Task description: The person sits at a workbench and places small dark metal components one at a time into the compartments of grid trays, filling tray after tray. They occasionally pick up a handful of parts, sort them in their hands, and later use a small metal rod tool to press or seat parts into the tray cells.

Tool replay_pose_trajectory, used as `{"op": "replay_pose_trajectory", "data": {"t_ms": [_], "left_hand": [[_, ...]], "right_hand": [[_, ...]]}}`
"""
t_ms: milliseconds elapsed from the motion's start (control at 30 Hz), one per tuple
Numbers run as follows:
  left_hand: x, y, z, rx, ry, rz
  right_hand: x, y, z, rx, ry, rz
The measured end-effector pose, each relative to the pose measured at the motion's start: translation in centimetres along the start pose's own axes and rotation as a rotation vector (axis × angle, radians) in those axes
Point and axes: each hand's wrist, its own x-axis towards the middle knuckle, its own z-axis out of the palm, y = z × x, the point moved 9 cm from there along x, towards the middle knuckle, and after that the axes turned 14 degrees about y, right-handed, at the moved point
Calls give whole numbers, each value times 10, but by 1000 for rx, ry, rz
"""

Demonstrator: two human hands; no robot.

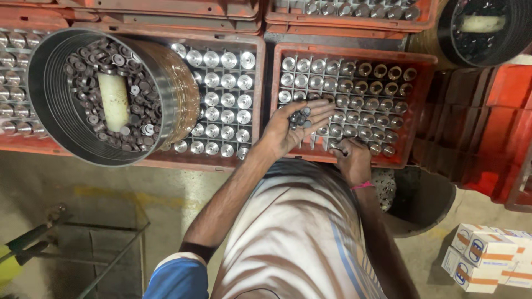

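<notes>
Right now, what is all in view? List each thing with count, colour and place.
Gridded crates: two main ones, red-orange, side by side ahead; more at the top edge.
Metal cylinders: many, silver, standing in the crate cells.
Metal drum: one, steel, lying on the left crate, full of small dark parts around a pale roller.
Second drum: one, dark, top right.
Cartons: several, white with orange and blue, floor at lower right.
Left hand: palm up, holding a few small grey caps.
Right hand: on the right crate's near row.
</notes>
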Motion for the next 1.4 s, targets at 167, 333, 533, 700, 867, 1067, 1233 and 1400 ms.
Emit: {"op": "replay_pose_trajectory", "data": {"t_ms": [167,333,533,700,867,1067,1233,1400], "left_hand": [[-7,16,-3,-46,32,12],[-13,28,7,-18,2,37],[-12,19,6,-8,-80,39],[-17,-4,-9,-220,-219,-10],[-11,-15,-16,-100,-143,115],[-13,-17,-12,-103,-22,53],[-10,-11,-5,-102,18,45],[-1,-16,6,-94,-16,33]], "right_hand": [[4,27,12,200,-44,236],[21,26,11,10,-99,141],[43,-32,-23,148,-56,114],[58,-129,-65,319,178,-90],[63,-159,-56,287,88,-64],[29,-46,-82,108,251,119],[-4,39,-39,93,68,205],[-14,59,-20,76,1,248]]}}
